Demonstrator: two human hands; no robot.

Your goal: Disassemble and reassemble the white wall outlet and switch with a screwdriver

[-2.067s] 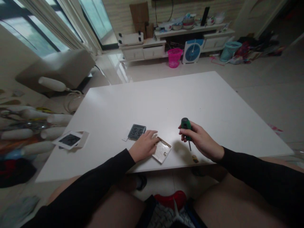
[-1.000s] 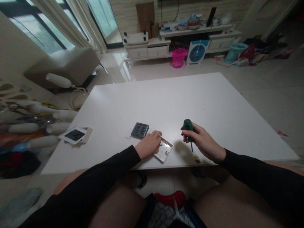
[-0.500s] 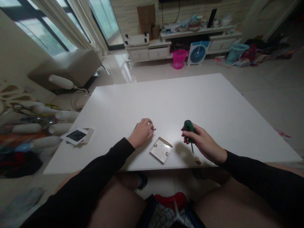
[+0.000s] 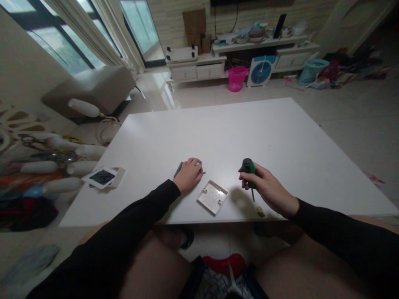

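A white frame with a dark middle (image 4: 102, 177) lies at the table's (image 4: 249, 128) left edge. Toward the front edge, the left hand (image 4: 189, 173) covers most of a dark module (image 4: 178, 169); whether its fingers grasp anything, I cannot tell. Nearer that edge lies a shallow white box (image 4: 213, 197), then a green screwdriver (image 4: 248, 171), shaft down, clenched in the right hand (image 4: 264, 183)

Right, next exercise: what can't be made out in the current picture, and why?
All in the head view:
Dark plate: mostly hidden under the left hand.
Small dark tip beside that hand: too small to identify.
Screwdriver: handle partly covered by the right hand.
Yellow item: too small and blurred to name.
Black panel on the wall: cut off by the top edge.
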